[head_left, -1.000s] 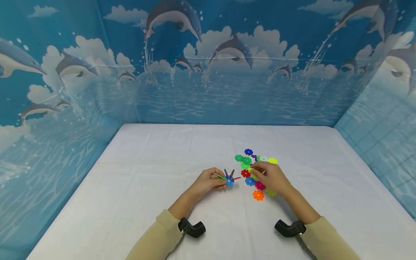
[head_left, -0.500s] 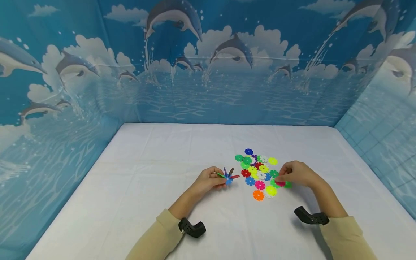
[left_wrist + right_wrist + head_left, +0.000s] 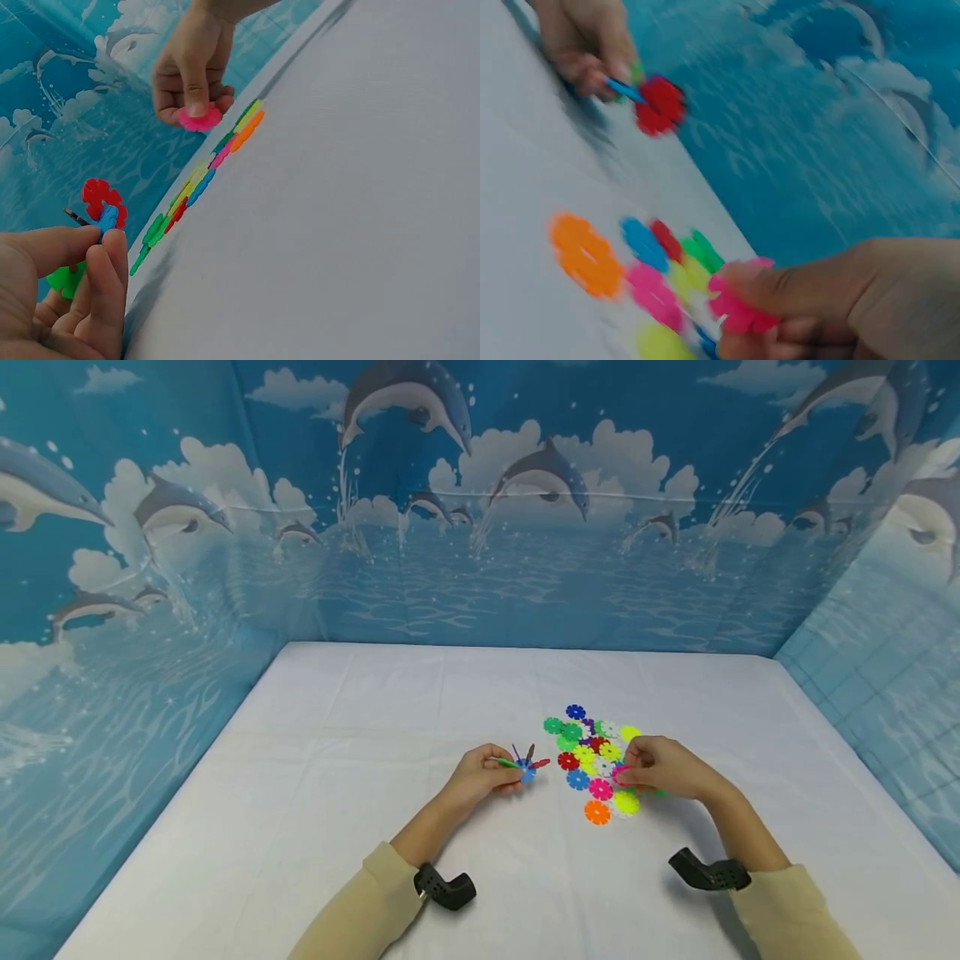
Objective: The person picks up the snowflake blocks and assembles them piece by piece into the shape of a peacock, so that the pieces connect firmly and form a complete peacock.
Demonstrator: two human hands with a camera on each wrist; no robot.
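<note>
The left hand (image 3: pixel 486 775) pinches a blue notched disc (image 3: pixel 528 774) between thumb and fingers. Slotted into that disc are a red disc (image 3: pixel 95 196), a green disc (image 3: pixel 66 280) and dark discs that show edge-on in the head view. A pink disc (image 3: pixel 621 776) is pinched by the right hand (image 3: pixel 666 767), thumb on its face, above the right side of the loose discs. In the right wrist view the same pink disc (image 3: pixel 742 301) is held clear of the discs below, somewhat blurred.
Loose discs lie in a flat cluster on the white cloth (image 3: pixel 360 718), among them orange (image 3: pixel 597 812), red (image 3: pixel 567 762), dark blue (image 3: pixel 575 712) and yellow (image 3: pixel 626 802) ones. A dolphin-print curtain (image 3: pixel 480 585) stands behind and at both sides.
The right hand went from the cluster's middle to its right side, took hold of a pink disc there, and has come slightly back left with it. The left hand has barely moved.
</note>
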